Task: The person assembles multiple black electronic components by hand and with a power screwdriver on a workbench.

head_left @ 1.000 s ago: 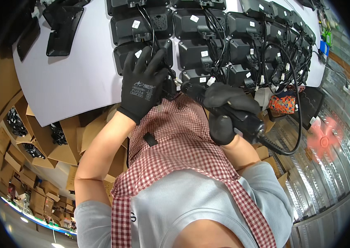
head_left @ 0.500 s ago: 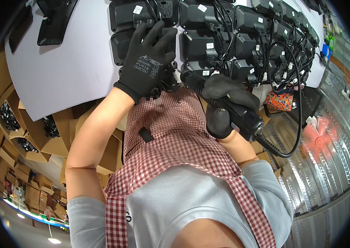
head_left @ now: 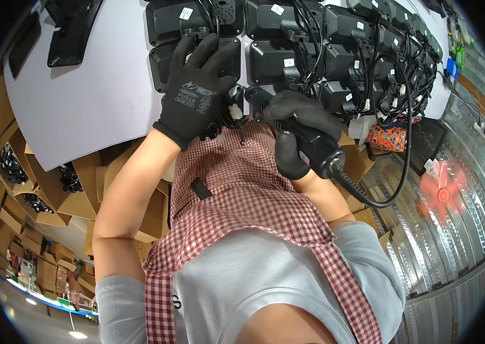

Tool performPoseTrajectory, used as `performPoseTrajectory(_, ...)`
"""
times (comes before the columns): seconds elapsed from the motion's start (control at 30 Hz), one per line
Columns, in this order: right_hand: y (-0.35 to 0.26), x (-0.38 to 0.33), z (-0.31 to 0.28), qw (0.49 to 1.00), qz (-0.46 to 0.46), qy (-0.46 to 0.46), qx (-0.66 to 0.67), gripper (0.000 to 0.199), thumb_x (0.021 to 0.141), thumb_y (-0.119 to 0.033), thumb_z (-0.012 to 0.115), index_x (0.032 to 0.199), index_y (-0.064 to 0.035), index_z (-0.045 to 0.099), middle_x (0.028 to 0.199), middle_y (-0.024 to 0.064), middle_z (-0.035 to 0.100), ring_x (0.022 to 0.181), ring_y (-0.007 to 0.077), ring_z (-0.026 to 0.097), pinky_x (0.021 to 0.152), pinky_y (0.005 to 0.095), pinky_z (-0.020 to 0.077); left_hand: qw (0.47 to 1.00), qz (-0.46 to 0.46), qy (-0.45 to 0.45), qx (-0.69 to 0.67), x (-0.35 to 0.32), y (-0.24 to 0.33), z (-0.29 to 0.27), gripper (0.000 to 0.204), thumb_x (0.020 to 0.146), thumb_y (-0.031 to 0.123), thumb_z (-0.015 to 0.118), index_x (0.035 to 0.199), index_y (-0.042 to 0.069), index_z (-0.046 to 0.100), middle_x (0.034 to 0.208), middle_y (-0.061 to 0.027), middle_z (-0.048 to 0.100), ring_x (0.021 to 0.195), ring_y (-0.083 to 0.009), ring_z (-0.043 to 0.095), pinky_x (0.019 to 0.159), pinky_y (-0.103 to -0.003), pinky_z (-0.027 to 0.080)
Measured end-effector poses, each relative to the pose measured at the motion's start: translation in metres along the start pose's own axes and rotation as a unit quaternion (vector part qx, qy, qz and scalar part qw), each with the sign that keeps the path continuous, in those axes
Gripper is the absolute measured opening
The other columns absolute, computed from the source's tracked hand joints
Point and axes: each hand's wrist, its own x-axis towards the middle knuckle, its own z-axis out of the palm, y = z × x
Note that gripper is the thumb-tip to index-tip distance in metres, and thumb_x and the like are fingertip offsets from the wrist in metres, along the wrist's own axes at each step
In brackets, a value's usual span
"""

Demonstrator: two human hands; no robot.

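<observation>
Tool (head_left: 325, 156) at table edge (head_left: 110, 150), right hand (head_left: 302, 117) closed round its middle, nose and tail jutting out | I see long axis diagonal, nose up-left toward left hand (head_left: 194, 103), whose hold I can't tell | pale print on left glove (head_left: 188, 114), white stickers (head_left: 277, 10) on black housings (head_left: 268, 57)

Since half a second ago, the right grip in a plain black glove (head_left: 305, 110) has come nearer to the left grip in a black glove with pale print (head_left: 196, 94); the black cylindrical corded power tool (head_left: 318, 146) moved with it, its rear end now more to the left and higher; the lower bend of its thick black cable (head_left: 377, 204) also rose; a square white paper label, before visible above the right grip, is now hidden.
</observation>
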Motion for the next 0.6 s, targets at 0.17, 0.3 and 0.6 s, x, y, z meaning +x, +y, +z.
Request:
performPoseTrajectory(0.17,0.004,-0.001,-0.007,0.995,-0.003,-0.059,-0.076,0.038,0.09,-0.015,0.066,0.118,-0.0103,0.04,0.101,0.0163,0.061,0.084,0.0281,0.062,0.076,0.0453,0.0535,0.969,-0.108,0.175,-0.138,-0.058,-0.001,-0.007,0.032,0.071,0.003,0.071,0.1,0.014,0.068,0.122,-0.0094,0.059,0.118,-0.031,0.052,0.104,-0.048,0.036)
performPoseTrajectory(0.3,0.0,0.001,-0.015,0.998,-0.03,0.011,-0.06,0.035,0.094,-0.024,0.061,0.117,-0.01,0.04,0.101,0.015,0.061,0.08,0.0248,0.06,0.075,0.0441,0.0517,0.959,-0.154,0.181,-0.157,-0.086,0.02,-0.017,0.034,0.069,-0.003,0.071,0.1,0.012,0.068,0.112,-0.0095,0.062,0.108,-0.0294,0.058,0.093,-0.043,0.044)
performPoseTrajectory(0.6,-0.046,0.017,-0.007,0.986,-0.036,0.153,0.059,0.039,0.092,-0.032,0.066,0.119,-0.014,0.043,0.099,0.01,0.062,0.082,0.0221,0.06,0.074,0.0408,0.0503,0.942,-0.164,0.088,-0.28,-0.029,0.039,-0.01,0.033,0.081,0.016,0.072,0.114,0.011,0.065,0.105,-0.0099,0.065,0.091,-0.0253,0.064,0.075,-0.035,0.05)
